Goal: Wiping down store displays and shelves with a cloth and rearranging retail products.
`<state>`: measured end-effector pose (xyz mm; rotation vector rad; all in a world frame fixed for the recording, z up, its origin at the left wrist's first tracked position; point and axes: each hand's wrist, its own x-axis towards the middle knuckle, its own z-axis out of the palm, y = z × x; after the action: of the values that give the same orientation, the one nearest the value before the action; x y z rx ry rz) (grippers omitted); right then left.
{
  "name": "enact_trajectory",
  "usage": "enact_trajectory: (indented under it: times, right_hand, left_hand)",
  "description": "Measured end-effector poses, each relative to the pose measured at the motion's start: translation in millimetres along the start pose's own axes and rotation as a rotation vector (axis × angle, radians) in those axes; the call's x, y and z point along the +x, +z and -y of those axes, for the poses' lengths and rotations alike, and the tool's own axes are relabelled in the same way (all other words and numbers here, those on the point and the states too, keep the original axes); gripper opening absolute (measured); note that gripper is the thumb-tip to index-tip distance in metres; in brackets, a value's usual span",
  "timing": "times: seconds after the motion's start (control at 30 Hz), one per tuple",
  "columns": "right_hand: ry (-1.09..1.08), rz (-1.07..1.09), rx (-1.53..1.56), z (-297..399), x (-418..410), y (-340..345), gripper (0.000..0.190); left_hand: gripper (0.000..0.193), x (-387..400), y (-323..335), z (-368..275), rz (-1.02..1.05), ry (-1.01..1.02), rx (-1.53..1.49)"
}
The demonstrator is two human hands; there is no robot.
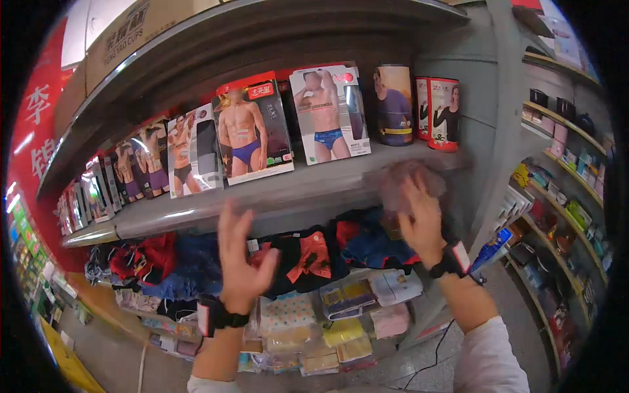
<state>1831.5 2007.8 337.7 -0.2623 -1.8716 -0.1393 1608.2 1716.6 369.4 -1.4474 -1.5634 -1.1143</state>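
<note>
My right hand [424,223] presses its fingers on a greyish-pink bundle, apparently a cloth [391,185], at the right end of the grey shelf [327,182]. Motion blurs both the bundle and the fingertips. Fingers spread and holding nothing, my left hand [243,263] hovers before the shelf's front edge, below an underwear box [255,130] with a black and red front. Another underwear box, white and grey [330,115], stands to its right. Behind the right hand are a dark cylindrical canister [393,105] and red-and-white canisters [443,115].
More underwear boxes [152,159] line the shelf's left. Folded dark and red garments [307,258] lie on the tier below, with packaged textiles [287,314] lower down. A grey upright [506,118] bounds the right side. A black cable [437,351] runs across the floor.
</note>
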Motion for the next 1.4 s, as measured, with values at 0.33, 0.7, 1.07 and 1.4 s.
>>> enact_trajectory:
  times: [0.33, 0.7, 1.07, 1.4]
  right_hand:
    - [-0.148, 0.124, 0.265, 115, 58, 54, 0.053]
    - [-0.233, 0.219, 0.275, 273, 71, 143, 0.053]
    - [-0.366, 0.176, 0.521, 501, 113, 276, 0.044]
    - [-0.437, 0.124, 0.506, 515, 115, 286, 0.042]
  left_hand:
    - [0.053, 51, 41, -22, 0.108, 0.471, -0.250]
    - [0.063, -3, -95, 85, 0.211, 0.225, -0.130]
    - [0.053, -85, -268, 191, 0.019, -0.224, 0.313]
    - [0.045, -116, -319, 214, 0.030, -0.221, 0.458]
